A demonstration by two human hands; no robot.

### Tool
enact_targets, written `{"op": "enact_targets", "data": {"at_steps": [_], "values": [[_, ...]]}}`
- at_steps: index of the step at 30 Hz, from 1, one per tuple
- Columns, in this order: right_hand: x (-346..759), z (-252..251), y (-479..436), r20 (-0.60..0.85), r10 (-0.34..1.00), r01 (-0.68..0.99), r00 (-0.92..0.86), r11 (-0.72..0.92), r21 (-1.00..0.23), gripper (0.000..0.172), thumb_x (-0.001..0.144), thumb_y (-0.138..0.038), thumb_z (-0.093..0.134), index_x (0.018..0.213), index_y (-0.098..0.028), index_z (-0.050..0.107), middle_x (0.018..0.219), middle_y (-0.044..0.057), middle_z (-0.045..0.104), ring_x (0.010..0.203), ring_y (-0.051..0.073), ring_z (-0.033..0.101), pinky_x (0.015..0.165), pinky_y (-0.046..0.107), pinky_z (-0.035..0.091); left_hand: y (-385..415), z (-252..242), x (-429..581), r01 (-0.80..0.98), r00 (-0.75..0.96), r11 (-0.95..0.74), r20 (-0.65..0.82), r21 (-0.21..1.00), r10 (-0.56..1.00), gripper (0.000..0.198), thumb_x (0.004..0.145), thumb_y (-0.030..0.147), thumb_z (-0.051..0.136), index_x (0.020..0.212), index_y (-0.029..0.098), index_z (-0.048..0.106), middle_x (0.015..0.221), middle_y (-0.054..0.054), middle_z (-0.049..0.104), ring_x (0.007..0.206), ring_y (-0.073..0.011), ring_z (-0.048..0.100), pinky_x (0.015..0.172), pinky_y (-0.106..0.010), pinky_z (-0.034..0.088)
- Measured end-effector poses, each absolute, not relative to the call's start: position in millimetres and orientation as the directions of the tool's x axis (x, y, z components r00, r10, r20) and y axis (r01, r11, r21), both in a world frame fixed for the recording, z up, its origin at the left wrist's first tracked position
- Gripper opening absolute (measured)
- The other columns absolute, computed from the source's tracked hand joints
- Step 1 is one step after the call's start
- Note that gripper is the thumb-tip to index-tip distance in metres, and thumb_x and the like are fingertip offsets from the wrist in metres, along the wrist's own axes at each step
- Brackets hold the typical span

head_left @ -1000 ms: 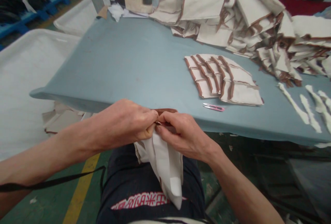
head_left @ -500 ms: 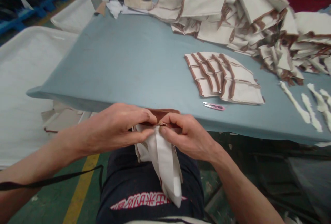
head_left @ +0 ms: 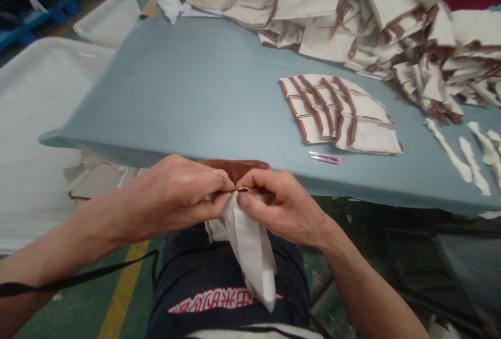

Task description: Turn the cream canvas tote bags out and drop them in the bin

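Observation:
A white fabric piece with brown edging (head_left: 250, 250) hangs over my lap, its pointed end downward. My left hand (head_left: 191, 188) pinches its top edge between thumb and fingers. Right beside it, my right hand (head_left: 277, 201) grips the same brown edge, and the two sets of fingertips nearly meet. A brown band of the piece (head_left: 238, 169) shows behind the fingers, against the table edge. Pink-handled thread snips (head_left: 325, 158) lie on the table to the right. Behind them is a fanned stack of white pieces with brown trim (head_left: 340, 114).
The blue-covered table (head_left: 164, 88) has its front edge just beyond my hands. A large heap of white and brown fabric pieces (head_left: 376, 26) covers its back right. Twisted white strips (head_left: 450, 151) lie at the right. White bins (head_left: 35, 120) stand on the left.
My fingertips have shifted slightly along the brown edge and drawn closer together. More of the brown band shows behind my left fingers. Both hands keep their hold.

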State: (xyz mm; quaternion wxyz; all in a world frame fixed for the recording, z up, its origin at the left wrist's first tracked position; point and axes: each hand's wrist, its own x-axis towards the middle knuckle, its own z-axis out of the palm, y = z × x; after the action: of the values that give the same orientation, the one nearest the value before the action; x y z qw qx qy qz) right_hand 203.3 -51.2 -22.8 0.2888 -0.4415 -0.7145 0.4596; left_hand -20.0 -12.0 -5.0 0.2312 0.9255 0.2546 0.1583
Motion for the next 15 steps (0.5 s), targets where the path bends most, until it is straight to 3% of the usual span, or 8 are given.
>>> {"op": "enact_targets", "data": {"at_steps": [10,15], "values": [[206,-26,-49,0.028,0.892,0.397,-0.452,0.229,-0.889,0.014,0.091,-0.023,0.058,0.082,-0.018,0.067,0.067,-0.004,0.058,0.059,0.010,0.047,0.057,0.024,0.034,-22,-16,-12,0.457,0.625,-0.553,0.191,0.697,0.757,0.019,0.087,0.017,0.059,0.073,0.017,0.072,0.059,0.004,0.069,0.049,-0.0080,0.057,0.051,-0.018,0.039],[203,-26,-50,0.008,0.896,0.353,-0.444,0.183,-0.917,0.012,0.090,-0.023,0.060,0.082,-0.017,0.067,0.062,-0.006,0.052,0.054,0.009,0.041,0.052,0.023,0.031,-26,-15,-14,0.430,0.580,-0.465,0.158,0.773,0.799,0.021,0.086,0.018,0.058,0.070,0.017,0.071,0.062,0.003,0.071,0.052,-0.0090,0.060,0.051,-0.017,0.042]]}}
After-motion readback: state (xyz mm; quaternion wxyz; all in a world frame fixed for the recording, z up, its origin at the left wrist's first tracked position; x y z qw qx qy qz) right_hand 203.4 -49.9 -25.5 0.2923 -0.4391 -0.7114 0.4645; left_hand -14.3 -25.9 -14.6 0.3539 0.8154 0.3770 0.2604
